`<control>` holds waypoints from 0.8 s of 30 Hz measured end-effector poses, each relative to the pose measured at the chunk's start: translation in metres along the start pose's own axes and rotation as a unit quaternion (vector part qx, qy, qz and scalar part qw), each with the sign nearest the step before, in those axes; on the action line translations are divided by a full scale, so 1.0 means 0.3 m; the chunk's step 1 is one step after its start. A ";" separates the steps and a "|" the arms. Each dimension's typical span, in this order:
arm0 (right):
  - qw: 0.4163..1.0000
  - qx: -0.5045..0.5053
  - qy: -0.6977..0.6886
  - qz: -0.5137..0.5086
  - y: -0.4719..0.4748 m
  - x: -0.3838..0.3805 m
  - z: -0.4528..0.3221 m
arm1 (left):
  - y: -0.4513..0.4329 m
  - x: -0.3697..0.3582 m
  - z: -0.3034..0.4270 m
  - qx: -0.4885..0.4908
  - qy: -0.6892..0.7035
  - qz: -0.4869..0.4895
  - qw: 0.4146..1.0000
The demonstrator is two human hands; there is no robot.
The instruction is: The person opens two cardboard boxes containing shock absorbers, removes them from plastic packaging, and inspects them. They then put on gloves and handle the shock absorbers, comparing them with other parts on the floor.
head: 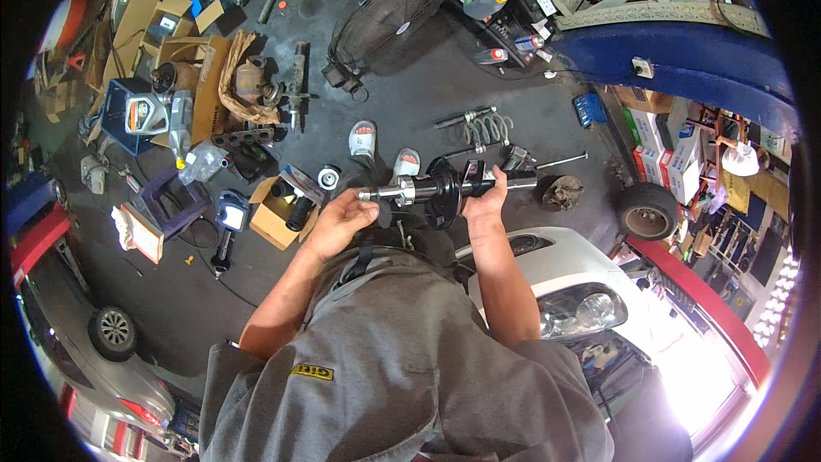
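A black shock absorber strut [424, 190] lies level across both my hands, in front of my waist. The fingers of my left hand [341, 221] close around the tip of its bright piston rod. From below, my right hand [486, 201] grips the black tube near the bracket, thumb along the far side. A round black spring seat [445, 194] stands out around the strut's middle. Beyond my right hand, a coil spring [487, 129] with spring compressors lies on the floor. Nearer are an impact wrench [518, 158] and a rusty round part [562, 193].
An open carton [277, 215] holding black parts and a work light [232, 212] lie left. Behind them are crates, boxes and an oil jug [147, 115]. A caged fan [391, 19] lies ahead. A white car front [571, 269] and a wheel [646, 211] are at right.
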State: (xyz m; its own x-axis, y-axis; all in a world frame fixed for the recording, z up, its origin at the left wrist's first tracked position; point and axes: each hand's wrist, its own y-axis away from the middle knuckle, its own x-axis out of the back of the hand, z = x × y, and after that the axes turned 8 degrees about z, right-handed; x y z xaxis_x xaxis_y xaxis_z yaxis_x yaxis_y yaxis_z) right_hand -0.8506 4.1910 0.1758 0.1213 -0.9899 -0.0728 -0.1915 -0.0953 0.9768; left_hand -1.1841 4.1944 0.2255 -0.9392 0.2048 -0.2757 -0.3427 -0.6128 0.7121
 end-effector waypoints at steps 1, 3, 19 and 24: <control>1.000 -0.005 -0.008 0.000 0.005 0.003 0.006 | 0.002 -0.023 -0.008 0.033 0.027 0.038 0.998; 1.000 0.014 -0.015 0.019 0.008 0.013 0.017 | 0.003 -0.074 -0.032 0.081 0.084 0.110 0.987; 0.980 0.105 -0.021 -0.168 0.049 0.226 0.029 | -0.248 -0.529 -0.176 0.313 0.320 0.118 0.887; 0.954 0.161 0.038 -0.251 0.086 0.316 0.011 | -0.261 -0.537 -0.208 0.302 0.268 0.091 0.911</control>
State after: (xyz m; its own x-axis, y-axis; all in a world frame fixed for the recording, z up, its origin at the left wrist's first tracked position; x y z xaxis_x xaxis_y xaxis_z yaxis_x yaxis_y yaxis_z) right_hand -0.8473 4.0944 0.1935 0.3442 -0.8024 -0.4876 -0.3786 -0.5939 0.7099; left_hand -1.0045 4.1617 0.1738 -0.8914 -0.3586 -0.2771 -0.2835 -0.0357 0.9583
